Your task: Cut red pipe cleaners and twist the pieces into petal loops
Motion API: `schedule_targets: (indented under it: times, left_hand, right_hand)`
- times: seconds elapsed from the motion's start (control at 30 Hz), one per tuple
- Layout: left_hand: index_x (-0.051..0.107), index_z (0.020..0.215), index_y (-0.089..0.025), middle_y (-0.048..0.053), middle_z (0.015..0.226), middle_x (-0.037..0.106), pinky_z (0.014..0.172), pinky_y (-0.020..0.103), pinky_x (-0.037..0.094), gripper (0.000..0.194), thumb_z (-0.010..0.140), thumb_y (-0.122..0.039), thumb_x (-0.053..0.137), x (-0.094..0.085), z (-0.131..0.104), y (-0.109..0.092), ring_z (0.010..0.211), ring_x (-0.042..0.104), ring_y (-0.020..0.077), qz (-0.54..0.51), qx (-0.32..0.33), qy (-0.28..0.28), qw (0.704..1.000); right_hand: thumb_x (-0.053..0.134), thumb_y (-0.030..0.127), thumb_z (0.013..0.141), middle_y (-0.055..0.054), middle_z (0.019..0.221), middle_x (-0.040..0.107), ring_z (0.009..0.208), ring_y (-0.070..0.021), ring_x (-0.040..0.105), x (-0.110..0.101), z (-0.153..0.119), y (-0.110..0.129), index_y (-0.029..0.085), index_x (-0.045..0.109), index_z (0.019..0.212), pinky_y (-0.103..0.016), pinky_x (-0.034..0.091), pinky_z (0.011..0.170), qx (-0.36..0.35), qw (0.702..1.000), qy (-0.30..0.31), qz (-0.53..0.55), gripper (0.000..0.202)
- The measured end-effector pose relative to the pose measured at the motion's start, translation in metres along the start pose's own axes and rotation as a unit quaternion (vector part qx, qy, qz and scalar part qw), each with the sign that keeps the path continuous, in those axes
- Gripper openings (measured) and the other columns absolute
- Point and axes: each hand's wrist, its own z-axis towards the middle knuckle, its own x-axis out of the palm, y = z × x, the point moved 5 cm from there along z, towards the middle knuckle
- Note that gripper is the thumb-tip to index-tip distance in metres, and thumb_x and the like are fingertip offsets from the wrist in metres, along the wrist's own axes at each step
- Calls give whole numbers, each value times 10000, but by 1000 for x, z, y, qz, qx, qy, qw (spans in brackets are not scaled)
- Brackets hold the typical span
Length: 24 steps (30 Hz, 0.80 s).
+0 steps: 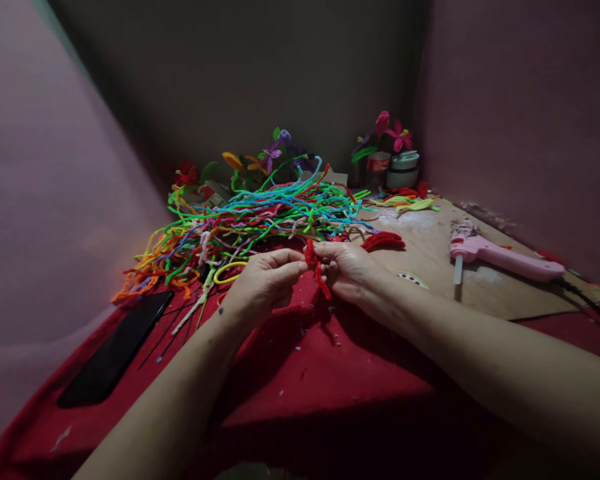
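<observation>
Red fuzzy piece (312,257) pinched between two hands

From where I stand, the small red fuzzy piece is right at the centre of the frame, held up above a red cloth (330,400). The left hand (267,277) grips it from one side between thumb and finger; the right hand (350,270) has its own fingertips closed on the other side, near the top. A red tail dangles from it, slanting down to the right.

Just behind the hands, a tangled heap of fuzzy stems (280,213), green, blue, orange and red, spreads from the centre toward the left. A bunch of red stems (384,241) lies just right of the right hand. At right of the frame, a pink glue gun (505,257) rests on a brown board (420,233), its cord running off to the edge. A black phone (117,350) lies at lower left. Along the upper middle, I see purple flowers (271,157) and, farther right, a pink flower (400,137) near a lidded jar (403,172).
</observation>
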Motion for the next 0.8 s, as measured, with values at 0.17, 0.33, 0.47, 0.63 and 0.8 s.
schedule_targets:
  times: [0.17,0.33,0.47,0.63,0.8]
  left_hand:
    - [589,805,-177,-90,472,299,340,148,154,135,745,-298,595,2,0,3,341,208,10,-17,8,4,1000]
    - [579,800,-182,-95,469,256,335,149,131,185,742,-356,604,2,1,4,340,176,10,-23,14,7,1000]
    - [562,824,-186,-98,461,256,337,138,141,193,756,-365,586,2,1,2,336,191,11,-19,14,20,1000]
    - [514,761,-182,-64,486,443,322,137,197,159,793,-337,523,1,0,-5,325,306,23,30,39,19,999]
    - [539,761,-161,-33,551,538,307,141,221,158,793,-314,523,-1,-3,-6,317,373,25,46,20,36,998]
  right_hand:
    - [517,83,717,25,486,463,441,-64,323,-1,5,-3,132,534,586,-244,262,492,13,999,8,41,142]
    - [517,76,718,20,514,482,470,-67,359,-2,7,-5,132,557,622,-240,300,523,20,997,24,69,119]
    - [566,123,719,29,514,485,480,-69,372,-1,7,-3,145,555,624,-233,282,501,3,996,26,80,97]
    - [625,172,678,36,521,509,462,-65,370,2,4,4,153,558,616,-236,263,481,-50,997,45,35,93]
    - [674,157,593,44,503,485,474,-67,378,5,2,9,142,554,564,-245,270,491,-112,989,90,-21,124]
